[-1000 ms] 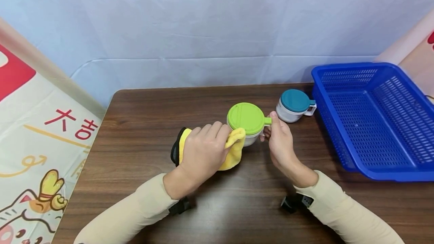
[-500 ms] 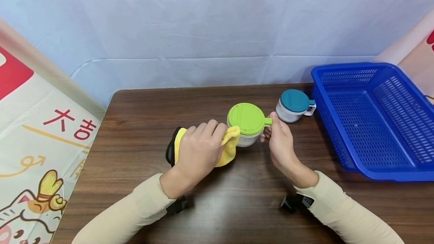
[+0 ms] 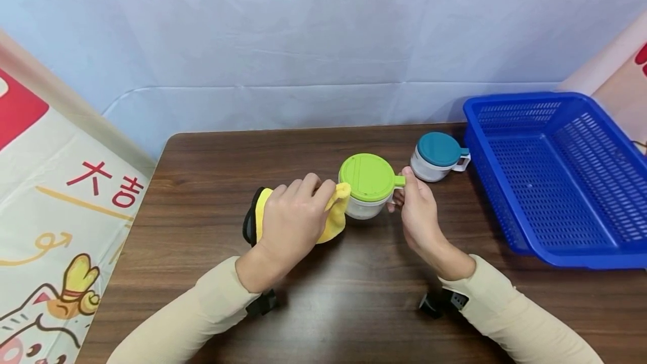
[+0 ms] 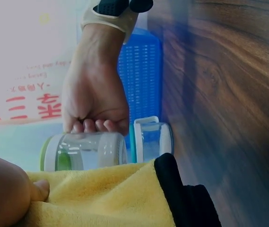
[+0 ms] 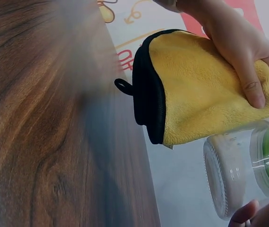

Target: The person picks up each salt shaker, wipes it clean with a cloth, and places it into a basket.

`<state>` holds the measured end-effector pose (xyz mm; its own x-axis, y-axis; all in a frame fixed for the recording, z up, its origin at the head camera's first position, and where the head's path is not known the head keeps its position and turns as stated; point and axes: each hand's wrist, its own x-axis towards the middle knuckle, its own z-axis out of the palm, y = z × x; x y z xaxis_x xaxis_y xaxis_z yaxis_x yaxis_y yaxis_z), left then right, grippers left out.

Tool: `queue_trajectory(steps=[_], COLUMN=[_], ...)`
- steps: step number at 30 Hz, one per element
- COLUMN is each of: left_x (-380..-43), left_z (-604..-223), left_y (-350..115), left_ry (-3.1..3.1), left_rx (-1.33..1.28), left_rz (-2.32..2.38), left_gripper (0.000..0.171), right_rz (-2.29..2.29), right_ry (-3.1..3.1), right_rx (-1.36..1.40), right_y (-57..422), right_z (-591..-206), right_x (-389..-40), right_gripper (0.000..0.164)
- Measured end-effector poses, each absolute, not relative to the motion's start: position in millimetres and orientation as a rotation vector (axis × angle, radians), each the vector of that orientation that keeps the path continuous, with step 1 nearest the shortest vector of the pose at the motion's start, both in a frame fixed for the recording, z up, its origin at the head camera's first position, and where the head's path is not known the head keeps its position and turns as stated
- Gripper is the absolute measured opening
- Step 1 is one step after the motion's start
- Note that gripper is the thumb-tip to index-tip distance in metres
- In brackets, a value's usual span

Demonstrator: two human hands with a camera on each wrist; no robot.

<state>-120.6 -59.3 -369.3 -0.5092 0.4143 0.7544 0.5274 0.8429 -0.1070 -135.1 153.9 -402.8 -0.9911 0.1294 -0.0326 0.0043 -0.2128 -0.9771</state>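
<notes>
My left hand [image 3: 293,218] grips a folded yellow cloth [image 5: 195,90] with black edging, thumb on one face of it. The cloth lies against the left side of a clear jar [image 5: 231,165] with a bright green lid [image 3: 369,177]. My right hand [image 3: 418,218] holds this jar by its handle at the right, thumb by the lid's tab and fingers curled beneath. In the right wrist view the jar's ribbed base shows above the table. Behind my right hand stands a second, similar jar [image 3: 429,170] with a teal lid.
A blue perforated plastic basket [image 3: 520,206] stands on the right of the brown wooden table [image 3: 212,167], close beside the teal-lidded jar. A pale cloth backdrop [image 3: 303,44] hangs behind the table. A printed sheet [image 3: 50,229] is at the left.
My left hand and the yellow cloth have shifted left and slightly away from me along the jar, showing more of its clear side. My right hand and the green-lidded jar stay in place.
</notes>
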Motion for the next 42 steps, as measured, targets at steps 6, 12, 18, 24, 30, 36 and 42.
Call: queue_trajectory(steps=[6, 12, 18, 24, 30, 36, 42], left_x=[-123.7, -129.5, -136.8, -142.0, -149.4, -150.8, -145.5], left_z=[-368.8, -369.8, -371.2, -372.0, -374.2, -375.2, -373.9], left_y=[-63.6, -65.0, -65.9, -66.5, -69.6, -76.1, -82.3], left_ry=[-2.217, -2.212, -2.212, -2.235, -2.276, -2.337, -2.419], left_rx=[-0.660, -0.639, -0.621, -0.622, -0.593, -0.582, -0.583], left_rz=[-0.210, -0.200, -0.198, -0.192, -0.160, -0.145, -0.231], left_gripper=[0.021, 0.020, 0.021, 0.021, 0.018, 0.018, 0.022], right_rz=[2.378, 2.386, 2.385, 2.392, 2.394, 2.382, 2.394], right_ry=[-1.943, -1.950, -1.961, -1.967, -1.937, -1.919, -1.925], right_rx=[-0.164, -0.172, -0.153, -0.172, -0.162, -0.143, -0.158], right_y=[154.1, 153.9, 154.2, 153.1, 148.9, 149.7, 149.3], right_z=[-402.1, -401.5, -400.9, -400.7, -400.5, -400.5, -402.1], right_x=[-134.8, -134.4, -134.9, -134.4, -134.2, -135.6, -135.8], right_gripper=[0.044, 0.045, 0.045, 0.045, 0.044, 0.044, 0.044])
